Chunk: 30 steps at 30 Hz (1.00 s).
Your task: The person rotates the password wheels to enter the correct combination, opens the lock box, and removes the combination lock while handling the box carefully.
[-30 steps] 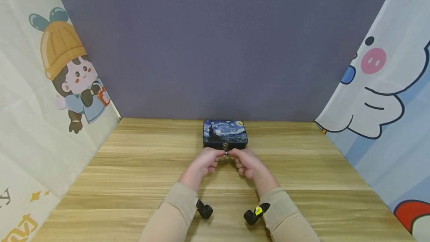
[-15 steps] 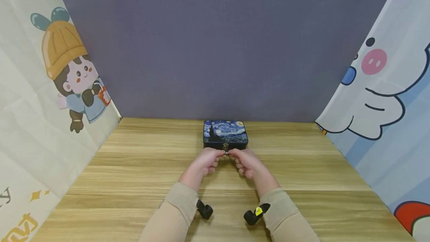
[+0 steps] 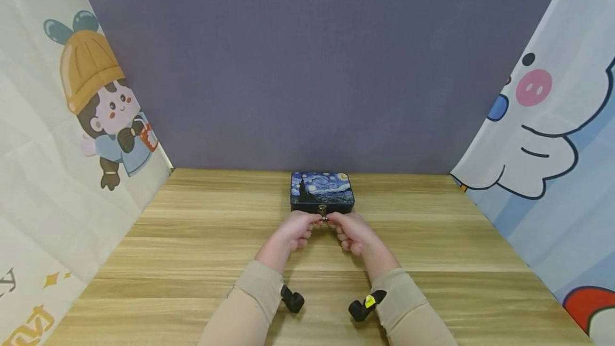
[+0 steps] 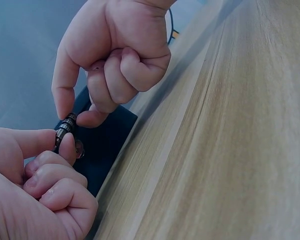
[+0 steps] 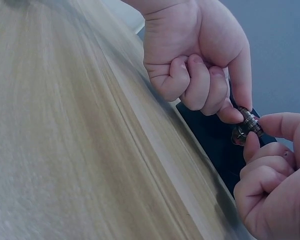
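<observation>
A tin box (image 3: 322,188) with a starry-night painting on its lid sits closed at the far middle of the table. From the brass latch (image 3: 322,209) on its front hangs a small combination padlock (image 4: 65,128), a dark metal barrel with ridged number dials. My left hand (image 3: 295,228) pinches one end of this padlock between thumb and index finger. The other end is pinched likewise by my right hand (image 3: 354,232). On both hands the remaining fingers are curled into the palm. In the right wrist view the padlock (image 5: 250,121) shows between the two pairs of fingertips; its digits are too small to read.
The wooden table (image 3: 202,260) stretches around the box. Behind it stands a grey-purple panel (image 3: 307,68), and printed cloths hang at the left (image 3: 38,186) and right (image 3: 576,218). Black wrist cameras sit at both sleeves.
</observation>
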Tool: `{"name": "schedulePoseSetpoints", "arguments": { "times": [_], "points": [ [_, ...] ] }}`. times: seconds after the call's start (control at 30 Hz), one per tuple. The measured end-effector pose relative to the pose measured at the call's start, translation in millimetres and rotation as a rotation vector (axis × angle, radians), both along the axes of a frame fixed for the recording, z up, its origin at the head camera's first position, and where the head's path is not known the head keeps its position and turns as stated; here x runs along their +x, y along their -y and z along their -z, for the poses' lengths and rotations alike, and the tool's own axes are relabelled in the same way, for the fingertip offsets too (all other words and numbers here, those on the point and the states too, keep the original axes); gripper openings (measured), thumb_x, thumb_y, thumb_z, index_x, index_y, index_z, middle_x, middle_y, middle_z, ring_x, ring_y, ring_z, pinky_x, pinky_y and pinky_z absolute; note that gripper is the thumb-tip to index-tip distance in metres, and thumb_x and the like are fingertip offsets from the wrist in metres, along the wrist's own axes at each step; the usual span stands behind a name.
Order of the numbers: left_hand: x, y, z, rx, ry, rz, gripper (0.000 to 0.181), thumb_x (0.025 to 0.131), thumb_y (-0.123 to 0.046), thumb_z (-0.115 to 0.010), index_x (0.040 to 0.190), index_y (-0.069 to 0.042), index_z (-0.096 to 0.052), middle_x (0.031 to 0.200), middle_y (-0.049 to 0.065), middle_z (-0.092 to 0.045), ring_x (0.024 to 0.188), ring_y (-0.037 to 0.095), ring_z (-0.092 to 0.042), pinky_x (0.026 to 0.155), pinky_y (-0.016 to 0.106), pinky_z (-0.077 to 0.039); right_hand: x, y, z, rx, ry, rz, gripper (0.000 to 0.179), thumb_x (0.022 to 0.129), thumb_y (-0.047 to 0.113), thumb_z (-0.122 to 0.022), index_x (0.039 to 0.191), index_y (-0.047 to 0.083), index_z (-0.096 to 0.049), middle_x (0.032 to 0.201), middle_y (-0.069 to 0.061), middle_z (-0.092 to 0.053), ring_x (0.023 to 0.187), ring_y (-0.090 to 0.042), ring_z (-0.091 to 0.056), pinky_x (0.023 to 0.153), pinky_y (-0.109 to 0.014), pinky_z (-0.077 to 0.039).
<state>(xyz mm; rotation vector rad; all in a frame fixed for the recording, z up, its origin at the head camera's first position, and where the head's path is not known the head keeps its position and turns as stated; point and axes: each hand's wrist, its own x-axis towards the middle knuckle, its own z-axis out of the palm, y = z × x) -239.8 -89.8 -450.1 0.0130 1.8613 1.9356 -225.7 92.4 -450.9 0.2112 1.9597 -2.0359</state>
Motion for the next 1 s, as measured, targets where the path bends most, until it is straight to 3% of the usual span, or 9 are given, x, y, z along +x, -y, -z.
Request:
{"name": "schedulePoseSetpoints", "arguments": {
  "times": [0.43, 1.0],
  "points": [
    [1.3, 2.1, -2.2, 0.015, 0.015, -0.010, 0.035, 0.103, -0.026, -0.057, 0.115, 0.007, -0.064, 0.061, -0.008, -0.033, 0.046, 0.006, -0.020, 0.042, 0.022, -0.019, 0.6, -3, -4.2, -0.017, 0.012, 0.006, 0.047, 0.095, 0.038, -0.068, 0.110, -0.005, -0.062, 0.056, 0.009, -0.030, 0.047, -0.006, -0.022, 0.040, -0.021, -0.021],
    [0.6, 1.4, -0.9, 0.056, 0.019, -0.026, 0.033, 0.103, -0.025, -0.056, 0.113, 0.006, -0.063, 0.058, -0.009, -0.028, 0.045, 0.005, -0.017, 0.041, 0.021, -0.017, 0.4, -12, -8.0, -0.076, 0.017, 0.009, 0.040, 0.093, 0.034, -0.072, 0.110, -0.001, -0.065, 0.055, 0.010, -0.030, 0.046, -0.004, -0.022, 0.039, -0.019, -0.020]
  ]
}}
